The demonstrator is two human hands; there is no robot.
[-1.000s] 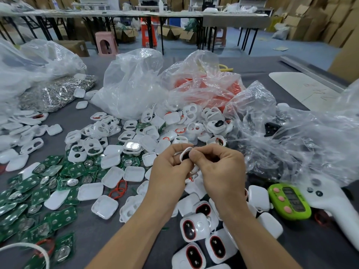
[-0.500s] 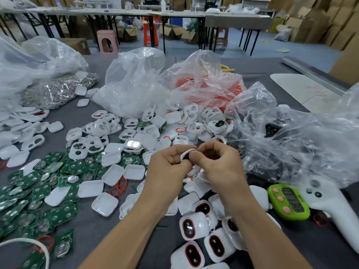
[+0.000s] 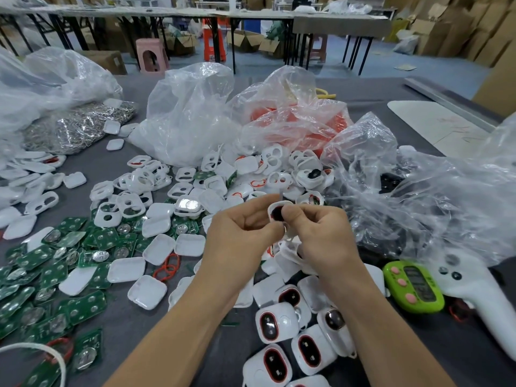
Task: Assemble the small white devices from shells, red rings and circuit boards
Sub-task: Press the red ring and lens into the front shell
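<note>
Two hands! What do we hold?
Our left hand (image 3: pixel 240 236) and right hand (image 3: pixel 321 236) both pinch one small white shell (image 3: pixel 277 212) with a dark middle, over the grey table (image 3: pixel 418 358).
What's around us?
Green boards (image 3: pixel 55 269) at nine o'clock, finished devices (image 3: pixel 279 325) at six, cardboard boxes (image 3: pixel 452 32) at one.

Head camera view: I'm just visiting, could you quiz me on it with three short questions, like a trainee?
1. True or false: the left hand and the right hand pinch one white shell between them.
2. The green circuit boards lie mostly: A) left of the hands, B) right of the hands, C) inside a bag.
3. Fill in: the finished devices near the wrists have ___ rings round their dark windows.
Key: 1 true; 2 A; 3 red.
</note>
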